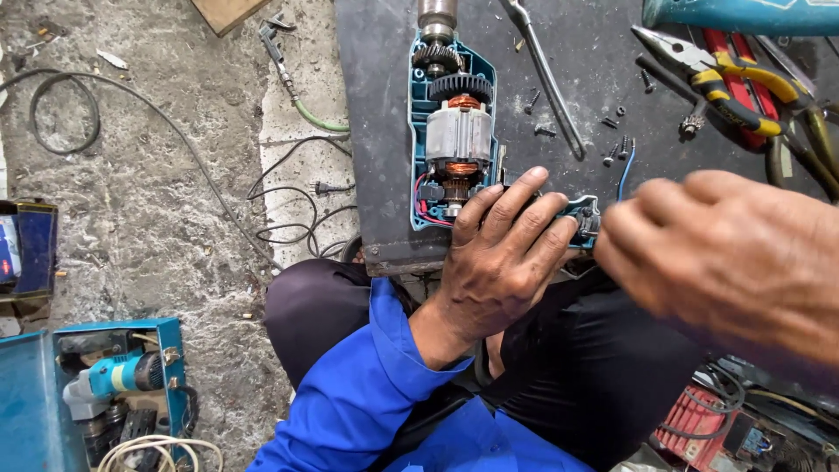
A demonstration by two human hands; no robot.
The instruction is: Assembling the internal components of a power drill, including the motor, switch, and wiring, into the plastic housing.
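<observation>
Two hands at the workboard's (384,131) near edge: left hand (502,253), fingers spread, grips opened drill's (454,131) handle; right hand (725,253) blurred, grasp unclear.

The left hand (502,253) grips the handle end of an opened teal drill (454,131) lying on the dark desk (376,131), its motor and gears exposed. The right hand (725,253), blurred, hovers just beside the handle. Yellow-handled pliers (730,83) and loose screws (616,149) lie nearby.
</observation>
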